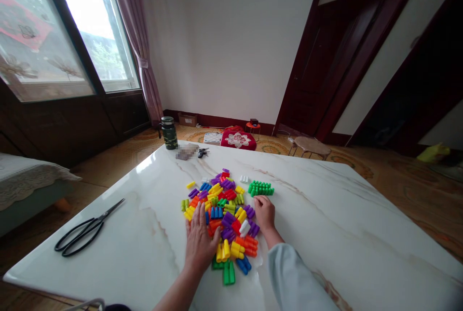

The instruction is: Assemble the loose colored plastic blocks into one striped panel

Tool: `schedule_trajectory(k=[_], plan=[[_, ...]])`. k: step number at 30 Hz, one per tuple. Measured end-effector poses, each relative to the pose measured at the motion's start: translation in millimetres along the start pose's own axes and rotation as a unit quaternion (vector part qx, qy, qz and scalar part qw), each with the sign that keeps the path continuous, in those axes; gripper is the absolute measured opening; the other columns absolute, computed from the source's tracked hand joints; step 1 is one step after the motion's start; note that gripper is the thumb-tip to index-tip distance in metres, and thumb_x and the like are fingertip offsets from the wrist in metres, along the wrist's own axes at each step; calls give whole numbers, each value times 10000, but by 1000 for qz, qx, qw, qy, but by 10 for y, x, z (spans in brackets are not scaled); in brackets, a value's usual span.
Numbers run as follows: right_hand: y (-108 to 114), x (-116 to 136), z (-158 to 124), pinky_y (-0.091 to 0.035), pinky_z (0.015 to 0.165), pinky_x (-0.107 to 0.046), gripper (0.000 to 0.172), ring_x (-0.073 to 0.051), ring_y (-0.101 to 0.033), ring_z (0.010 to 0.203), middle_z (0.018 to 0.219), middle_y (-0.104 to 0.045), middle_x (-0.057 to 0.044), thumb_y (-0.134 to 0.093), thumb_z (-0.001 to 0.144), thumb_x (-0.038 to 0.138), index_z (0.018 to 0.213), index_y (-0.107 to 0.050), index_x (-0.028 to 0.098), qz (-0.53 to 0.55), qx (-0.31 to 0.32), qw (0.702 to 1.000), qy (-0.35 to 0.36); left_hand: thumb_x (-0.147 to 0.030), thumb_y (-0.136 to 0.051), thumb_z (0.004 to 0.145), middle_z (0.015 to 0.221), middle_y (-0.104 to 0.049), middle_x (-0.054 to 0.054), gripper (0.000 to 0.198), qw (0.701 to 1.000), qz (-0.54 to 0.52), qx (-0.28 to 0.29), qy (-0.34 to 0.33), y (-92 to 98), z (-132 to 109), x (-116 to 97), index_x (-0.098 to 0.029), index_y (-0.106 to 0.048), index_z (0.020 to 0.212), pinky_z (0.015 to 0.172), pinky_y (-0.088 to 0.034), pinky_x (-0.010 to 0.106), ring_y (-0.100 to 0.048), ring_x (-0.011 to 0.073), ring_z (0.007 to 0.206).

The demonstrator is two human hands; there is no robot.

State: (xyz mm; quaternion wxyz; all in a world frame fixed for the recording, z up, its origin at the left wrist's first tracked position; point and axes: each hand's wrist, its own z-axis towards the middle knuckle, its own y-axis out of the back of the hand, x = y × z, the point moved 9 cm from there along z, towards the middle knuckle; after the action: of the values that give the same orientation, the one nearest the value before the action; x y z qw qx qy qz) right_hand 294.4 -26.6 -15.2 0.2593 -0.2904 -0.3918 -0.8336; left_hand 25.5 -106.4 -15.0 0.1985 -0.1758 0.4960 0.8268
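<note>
A heap of plastic building blocks [228,220] in purple, yellow, red, blue, orange, green and white spreads over the middle of the table. My left hand [200,238] lies on the heap's left side, fingers stretched out and palm down. At the right edge of the heap is my right hand [265,212], its fingers curled in; whatever they hold, if anything, is hidden. Just beyond the right hand, a cluster of green blocks [261,188] stands in neat rows, apart from the heap. A small white block [244,179] lies left of that cluster.
The white marbled table [325,219] carries black-handled scissors [90,228] at left. A camouflage bottle [169,133], a blurred-out item [186,151] and keys [203,152] stand near its far edge. Beyond are a red stool [238,140] and a round stool [311,146].
</note>
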Motion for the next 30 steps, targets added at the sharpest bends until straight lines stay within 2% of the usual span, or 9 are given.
schedule_trajectory(k=[6,9,12,14,16,18,20,25,30], plan=[[-42,-86,-3,-484,813,-311,320,-201,-639,841,913,-706,-110,-421,816,247,852,-722,144,-2,20,1000,3,-362,-519,845,1509,-323,144,782,1000,-1,-2,-5,-10,-10,-6,-178,-131,1499,1147,-162,539,-286,293,1391],[-33,30,-16,-487,777,-311,299,-201,-626,800,882,-691,-113,-435,820,248,843,-712,138,-9,20,1000,-1,-365,-515,849,1506,-330,142,771,1000,-1,-4,-6,-6,-6,-9,-179,-142,1497,1144,-169,541,-291,293,1389],[-116,420,-35,-481,771,-282,280,-180,-611,795,895,-678,-97,-438,844,241,870,-702,151,9,51,998,27,-371,-510,852,1496,-344,152,748,1000,3,1,-5,-11,1,-10,-165,-172,1487,1138,-177,548,-297,297,1385],[-272,790,-65,-455,845,-269,258,-174,-602,900,966,-684,-75,-471,820,194,932,-704,178,12,110,992,68,-369,-514,846,1495,-344,159,743,1000,7,3,-4,-14,2,-10,-152,-191,1480,1139,-170,551,-294,299,1387],[-494,1111,-128,-416,918,-283,367,-187,-573,1005,1059,-687,-45,-530,731,126,1049,-692,213,-23,197,975,102,-352,-517,838,1496,-340,162,744,1000,10,5,-1,-14,0,-7,-143,-196,1475,1143,-160,549,-288,296,1390],[-687,1271,-198,-389,944,-322,469,-213,-547,1071,1104,-685,-28,-552,681,100,1107,-678,250,-81,267,955,103,-331,-515,833,1495,-342,162,742,1000,11,4,2,-12,-3,-6,-139,-196,1474,1147,-150,543,-283,291,1393],[-801,1298,-247,-371,948,-364,475,-236,-537,1098,1109,-687,-33,-548,688,100,1113,-678,266,-134,299,941,86,-315,-508,832,1491,-350,165,734,1000,11,6,4,-16,-5,-9,-136,-199,1473,1148,-150,541,-281,287,1395],[-833,1276,-294,-380,924,-382,299,-243,-574,1041,1007,-711,-59,-565,760,146,1002,-711,244,-142,274,948,80,-300,-509,821,1491,-350,166,741,1000,3,8,9,-28,-4,-3,-140,-201,1476,1150,-148,538,-296,287,1389],[-620,1327,-277,-446,869,-321,154,-206,-612,950,974,-697,-79,-600,741,162,879,-667,180,25,177,981,71,-301,-519,817,1497,-344,154,757,1000,-5,1,3,-25,-7,7,-163,-189,1485,1152,-131,545,-290,293,1392]])
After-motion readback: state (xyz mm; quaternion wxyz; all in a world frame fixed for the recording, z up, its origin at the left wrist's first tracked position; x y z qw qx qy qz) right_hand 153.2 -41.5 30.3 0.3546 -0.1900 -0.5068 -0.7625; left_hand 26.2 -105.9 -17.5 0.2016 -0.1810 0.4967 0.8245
